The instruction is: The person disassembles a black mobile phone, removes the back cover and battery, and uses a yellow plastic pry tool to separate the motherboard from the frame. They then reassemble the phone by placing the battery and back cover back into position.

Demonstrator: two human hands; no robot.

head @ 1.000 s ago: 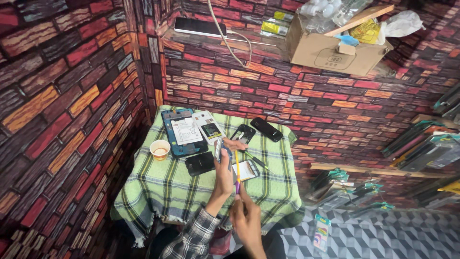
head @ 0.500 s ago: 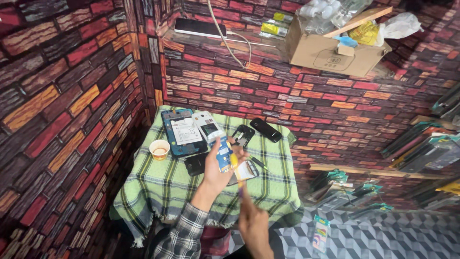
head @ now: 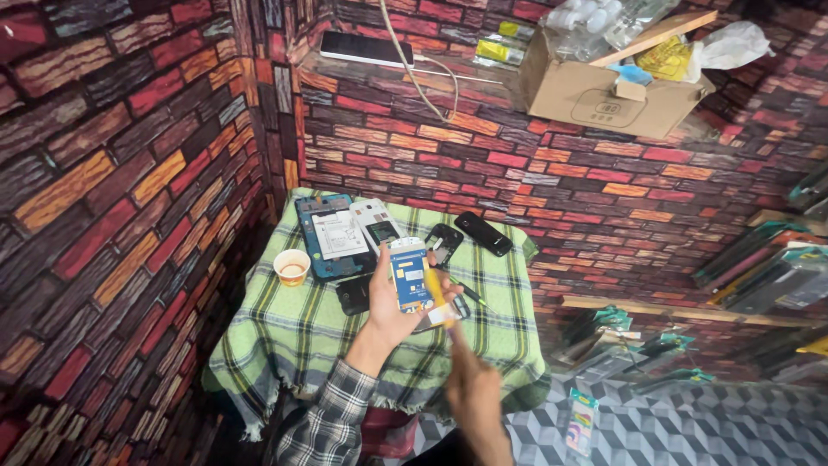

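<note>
Opened phone [head: 408, 276] clasped upright in the left hand [head: 392, 306] above the checked tablecloth [head: 285, 336], long axis pointed away, yellow-handled tool [head: 436, 293] laid against it, gripped by the blurred right hand [head: 474, 388]

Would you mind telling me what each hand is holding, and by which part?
The left hand cradles an opened phone by its lower end. The right hand, blurred, grips a yellow-handled tool by its lower handle.
</note>
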